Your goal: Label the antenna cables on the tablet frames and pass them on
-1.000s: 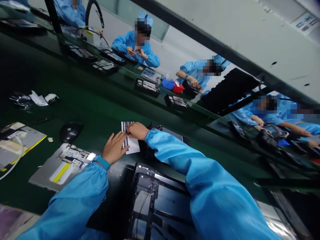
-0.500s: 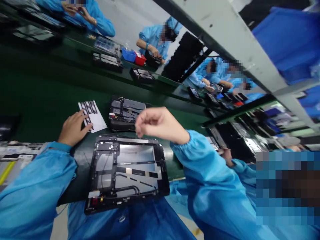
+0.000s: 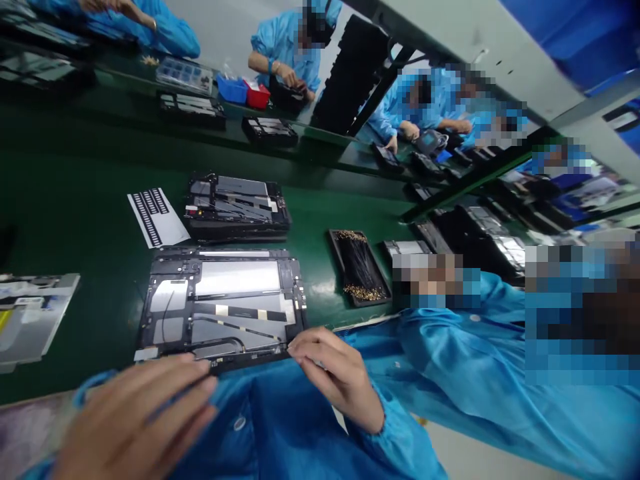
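The frame (image 3: pixel 220 303) is laid flat, within reach. Its near corner appears pinched by the right hand (image 3: pixel 333 377), steadying it; the blurred left hand (image 3: pixel 135 420) is held open, empty.

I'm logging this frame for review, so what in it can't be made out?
Left hand: head view, motion blur; whether it holds anything is unclear.
Right hand: head view, curled fingers hide whatever it may pinch at the tablet frame corner.
Grey panel: cut off by the left edge.
Tray contents: too small to identify.
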A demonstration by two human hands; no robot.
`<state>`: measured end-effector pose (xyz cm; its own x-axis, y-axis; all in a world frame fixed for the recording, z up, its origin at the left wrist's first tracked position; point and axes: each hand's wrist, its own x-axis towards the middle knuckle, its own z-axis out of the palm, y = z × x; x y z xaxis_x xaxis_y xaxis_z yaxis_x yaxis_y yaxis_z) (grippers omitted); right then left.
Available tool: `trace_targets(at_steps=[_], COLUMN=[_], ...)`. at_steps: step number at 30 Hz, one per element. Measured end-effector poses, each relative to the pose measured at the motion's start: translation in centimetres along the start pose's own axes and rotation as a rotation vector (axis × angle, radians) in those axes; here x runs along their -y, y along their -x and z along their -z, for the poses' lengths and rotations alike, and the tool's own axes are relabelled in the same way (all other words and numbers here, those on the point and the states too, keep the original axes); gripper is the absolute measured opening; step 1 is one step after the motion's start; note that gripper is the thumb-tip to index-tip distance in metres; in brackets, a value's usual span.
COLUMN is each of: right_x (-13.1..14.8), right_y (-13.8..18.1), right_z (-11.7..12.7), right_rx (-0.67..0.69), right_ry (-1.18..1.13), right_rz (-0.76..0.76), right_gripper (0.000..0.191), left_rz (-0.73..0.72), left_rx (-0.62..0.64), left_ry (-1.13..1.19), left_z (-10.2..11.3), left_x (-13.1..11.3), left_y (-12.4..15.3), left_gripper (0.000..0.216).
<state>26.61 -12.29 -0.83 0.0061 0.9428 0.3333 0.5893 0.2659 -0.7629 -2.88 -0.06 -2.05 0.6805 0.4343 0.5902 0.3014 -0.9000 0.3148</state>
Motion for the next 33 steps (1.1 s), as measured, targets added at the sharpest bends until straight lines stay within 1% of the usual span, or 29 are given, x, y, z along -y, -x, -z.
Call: trace_targets(at_steps=[1,3,5,8,11,16,26,33], right_x=[-0.2,-0.6,-0.9,-1.2,-1.4,-1.6,-1.5,-1.6], right_y=[0.2,0.4,0.7,0.9,0.9,0.8,0.9,1.0], right_z=[-0.2,-0.6,-0.9,-1.3,-1.4,-1.7,-1.8,-1.9], right_rx=[-0.001,0.001,0.007,0.008,-0.009,-0.023,-0.051,-0.046], right_ry=[0.062,0.151,0.186,0.206,0.220,0.249,0.228,0.238], right_rz=[0.016,0.047,0.065,0.074,0.079,0.087,0.098,0.081], right_gripper=[0.030,0.027,0.025,0.023,0.023,0.023,0.022,0.024], left_rz=[-0.032,-0.075,-0.111,-0.149,-0.147,-0.153,-0.183,-0.176], left_rx=[0.028,0.046,0.036,0.041,0.045,0.053,0.060,0.069], left_ry=[0.010,0.034,0.041,-0.002,0.002,0.007,-0.039,-0.048], left_z=[-1.1,-3.4,-5.0,-6.1,-6.2,-6.2,-6.3,-6.5], left_x=[-1.9,-4.2,-4.9,-4.4,-4.1,-4.3,-4.2,-4.1], left_y=[-0.4,-1.5,-2.6,-3.7,-4.0,-3.8,-4.1,-4.0], left_gripper=[0.032,0.028,0.028,0.030,0.029,0.029,0.030,0.029])
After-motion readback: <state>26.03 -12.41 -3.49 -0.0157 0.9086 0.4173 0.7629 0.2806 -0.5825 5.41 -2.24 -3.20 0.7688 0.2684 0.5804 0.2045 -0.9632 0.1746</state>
